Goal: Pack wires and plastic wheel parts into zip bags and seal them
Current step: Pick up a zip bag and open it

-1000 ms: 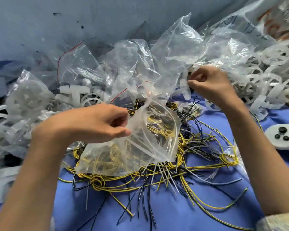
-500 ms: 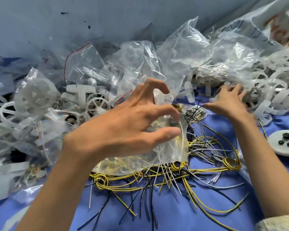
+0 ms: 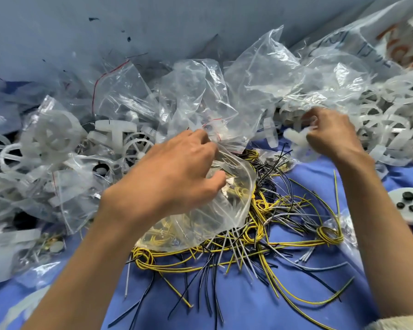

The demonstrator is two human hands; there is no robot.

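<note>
Currently mid-fill: left hand (image 3: 177, 177) grips the zip bag (image 3: 215, 217), already holding yellow wire, at frame centre over loose wires (image 3: 284, 225), while right hand (image 3: 332, 134) pinches a white plastic wheel part (image 3: 293, 136) at upper right, which likely goes into the bag mouth next.
</note>
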